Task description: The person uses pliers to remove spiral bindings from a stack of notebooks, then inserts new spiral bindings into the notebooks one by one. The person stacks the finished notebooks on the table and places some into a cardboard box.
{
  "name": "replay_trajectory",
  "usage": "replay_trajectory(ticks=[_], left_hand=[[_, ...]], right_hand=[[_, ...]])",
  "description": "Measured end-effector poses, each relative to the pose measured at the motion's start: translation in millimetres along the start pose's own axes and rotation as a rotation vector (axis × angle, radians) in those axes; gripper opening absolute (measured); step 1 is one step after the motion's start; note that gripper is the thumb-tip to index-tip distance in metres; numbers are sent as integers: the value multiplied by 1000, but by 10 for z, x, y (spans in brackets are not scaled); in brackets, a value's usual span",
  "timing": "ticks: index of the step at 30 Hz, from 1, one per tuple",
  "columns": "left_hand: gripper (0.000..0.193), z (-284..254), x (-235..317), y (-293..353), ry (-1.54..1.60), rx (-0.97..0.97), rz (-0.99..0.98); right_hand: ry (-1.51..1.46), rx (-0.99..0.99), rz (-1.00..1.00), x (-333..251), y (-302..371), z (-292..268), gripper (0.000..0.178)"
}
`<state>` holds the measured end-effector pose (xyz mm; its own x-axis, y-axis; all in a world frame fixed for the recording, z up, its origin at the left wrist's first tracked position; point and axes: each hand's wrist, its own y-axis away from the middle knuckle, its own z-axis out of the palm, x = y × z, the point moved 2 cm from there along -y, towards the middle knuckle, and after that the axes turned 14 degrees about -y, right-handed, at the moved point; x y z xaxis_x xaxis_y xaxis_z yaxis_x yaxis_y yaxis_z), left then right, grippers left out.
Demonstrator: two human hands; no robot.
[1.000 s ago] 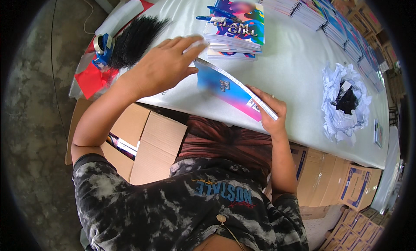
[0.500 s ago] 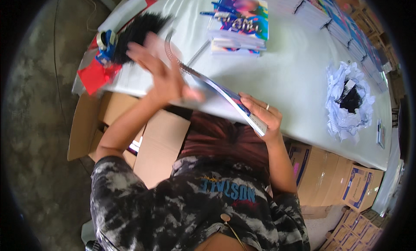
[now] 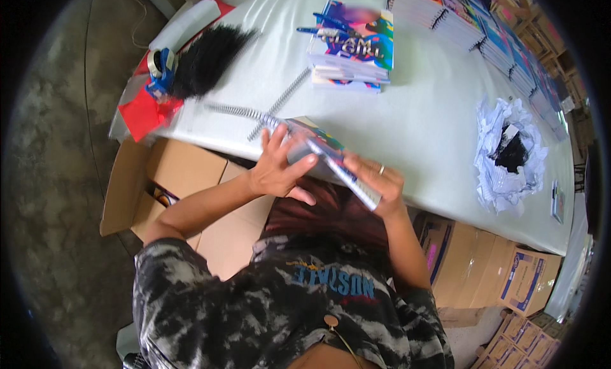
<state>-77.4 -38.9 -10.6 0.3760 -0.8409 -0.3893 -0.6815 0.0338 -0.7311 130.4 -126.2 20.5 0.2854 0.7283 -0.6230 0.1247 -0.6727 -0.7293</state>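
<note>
In my right hand (image 3: 380,183) is a notebook (image 3: 347,173) with a colourful cover, tilted above the table's near edge; the fingers lie on the cover side. My left hand (image 3: 280,168) has its fingers spread at the notebook's left end, against or very close to its bound edge. A spiral binding coil (image 3: 232,110) runs out from that edge to the left, with much of its length free of the pages. Another loose coil (image 3: 294,92) lies slantwise on the table behind it.
A stack of notebooks (image 3: 350,54) with blue pens on top stands at the back. Left lie a pile of black coils (image 3: 213,60), a blue tape dispenser (image 3: 162,73) and red plastic (image 3: 143,114). Crumpled paper (image 3: 484,159) holds black pieces. Open cartons (image 3: 184,168) stand below.
My left hand has come down and right, from raised over the coil to the notebook's bound edge. The coil has swung from upright to nearly level. My right hand keeps its hold, slightly lower.
</note>
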Motion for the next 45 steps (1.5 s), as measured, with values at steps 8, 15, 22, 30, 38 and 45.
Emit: replay_trajectory(ticks=[8, 15, 22, 30, 38, 45], left_hand=[[104, 128, 190, 18, 100, -283, -29], [105, 460, -365, 1, 171, 226, -497], [105, 165, -505, -666, 5, 70, -468], [97, 237, -244, -541, 211, 93, -156], [98, 271, 97, -435, 109, 76, -138], [97, 271, 316, -567, 262, 64, 22]], right_hand=[[-35, 98, 22, 90, -48, -44, 33], [-74, 90, 16, 93, -120, 59, 35], [-135, 94, 15, 108, -196, 58, 36], [-127, 41, -4, 131, -179, 42, 40], [-137, 104, 111, 117, -192, 15, 43], [-215, 182, 177, 188, -166, -23, 42]])
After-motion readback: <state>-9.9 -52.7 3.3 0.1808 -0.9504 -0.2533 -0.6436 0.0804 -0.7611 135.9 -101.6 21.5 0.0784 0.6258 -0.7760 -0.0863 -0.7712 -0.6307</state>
